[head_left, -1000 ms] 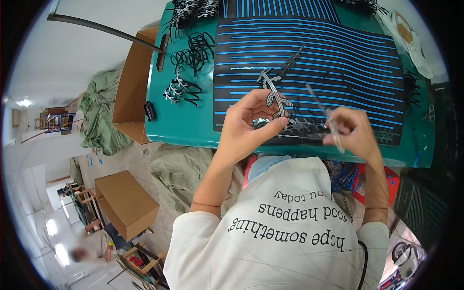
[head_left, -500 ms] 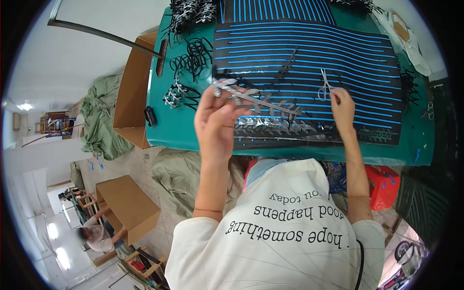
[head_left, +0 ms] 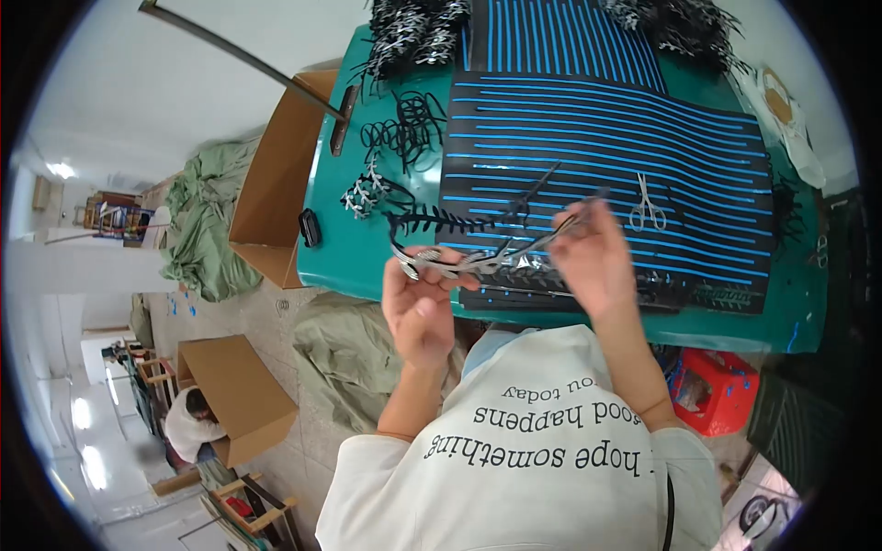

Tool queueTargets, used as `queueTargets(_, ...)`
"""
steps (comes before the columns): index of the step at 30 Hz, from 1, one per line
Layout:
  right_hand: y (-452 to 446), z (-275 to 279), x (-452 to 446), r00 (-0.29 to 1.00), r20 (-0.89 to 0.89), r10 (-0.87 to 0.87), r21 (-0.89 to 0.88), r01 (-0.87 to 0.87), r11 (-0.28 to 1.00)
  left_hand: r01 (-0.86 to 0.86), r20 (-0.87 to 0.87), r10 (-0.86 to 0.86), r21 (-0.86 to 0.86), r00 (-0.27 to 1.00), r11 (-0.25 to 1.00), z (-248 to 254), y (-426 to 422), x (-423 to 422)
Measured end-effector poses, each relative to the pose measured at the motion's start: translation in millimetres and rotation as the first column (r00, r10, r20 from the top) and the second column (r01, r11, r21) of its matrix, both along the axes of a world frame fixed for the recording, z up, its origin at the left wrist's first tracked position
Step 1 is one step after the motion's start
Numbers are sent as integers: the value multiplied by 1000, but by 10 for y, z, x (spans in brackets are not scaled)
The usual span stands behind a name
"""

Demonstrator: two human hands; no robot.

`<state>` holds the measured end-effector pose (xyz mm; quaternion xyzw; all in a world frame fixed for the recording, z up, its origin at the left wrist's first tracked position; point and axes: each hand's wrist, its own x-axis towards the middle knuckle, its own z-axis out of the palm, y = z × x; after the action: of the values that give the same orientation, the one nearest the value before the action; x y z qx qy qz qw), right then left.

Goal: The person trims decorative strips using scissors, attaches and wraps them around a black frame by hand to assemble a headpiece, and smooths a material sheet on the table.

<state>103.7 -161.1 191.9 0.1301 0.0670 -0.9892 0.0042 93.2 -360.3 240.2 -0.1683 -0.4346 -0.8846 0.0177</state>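
My left hand (head_left: pixel 423 308) is closed around one end of a silvery leafy strip (head_left: pixel 496 260) with black backing. At the strip's other end, my right hand (head_left: pixel 597 257) is blurred, its fingers pinched on the tip. Both hands are above the near edge of a black sheet with blue lines (head_left: pixel 551 119). A pair of small scissors (head_left: pixel 647 204) lies on that sheet, to the right of my right hand. Beyond my left hand, a black leafy piece (head_left: pixel 446 220) shows behind the strip.
The green table (head_left: pixel 340 248) carries black coils (head_left: pixel 404 129), a silvery leafy bundle (head_left: pixel 365 190) and a black object (head_left: pixel 310 228). Leafy piles (head_left: pixel 413 37) lie at the far edge. A red stool (head_left: pixel 717 390) stands below. At left, another person (head_left: pixel 193 424) leans into a cardboard box (head_left: pixel 241 390).
The scissors have left my right hand and lie on the sheet. My right hand has moved left to the strip's end. The other person has bent down into the box.
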Motion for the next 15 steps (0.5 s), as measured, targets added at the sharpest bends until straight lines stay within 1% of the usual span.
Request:
queueTargets(2, 145, 239, 72, 987, -98, -130, 121, 141, 982, 118, 6, -118, -48, 993, 992, -98, -94, 105)
queueTargets(3, 193, 377, 121, 970, -140, -201, 195, 226, 954, 108, 9, -108, -37, 994, 993, -177, -116, 166)
queueTargets(4, 224, 486, 181, 950, -215, -227, 229, 275, 934, 252, 64, -247, -94, 967, 963, -268, -119, 234)
queueTargets(5, 260, 584, 230, 923, -290, -253, 259, 330, 908, 397, 126, -381, -142, 916, 907, -326, -121, 275)
queueTargets(6, 322, 673, 257, 885, -369, -282, 321, 406, 855, 400, 130, -384, -129, 914, 907, -344, -124, 288)
queueTargets(7, 391, 762, 285, 840, -450, -303, 374, 485, 791, 438, 77, -434, -269, 898, 858, -351, -125, 289)
queueTargets(9, 521, 966, 360, 751, -630, -195, 417, 540, 732, 460, -15, -553, -536, 833, 708, -362, -142, 257)
queueTargets(10, 601, 1144, 420, 707, -633, -316, 401, 648, 647, 476, -15, -567, -524, 824, 706, -399, -188, 242)
queueTargets(11, 669, 1376, 482, 638, -638, -431, 383, 748, 542, 518, 58, -591, -556, 804, 650, -463, -257, 208)
queueTargets(12, 705, 1648, 551, 625, -645, -440, 390, 764, 514, 560, 127, -616, -586, 778, 586, -531, -320, 148)
queueTargets(13, 726, 1945, 632, 517, -653, -553, 484, 847, 220, 600, 195, -637, -611, 746, 516, -582, -358, 79)
queueTargets(14, 733, 2214, 713, 383, -676, -630, 553, 829, -90, 620, 190, -664, -602, 724, 504, -616, -369, 16)
queueTargets(15, 728, 2446, 794, 363, -682, -635, 555, 822, -126, 594, 171, -672, -652, 720, 471, -649, -361, -57)
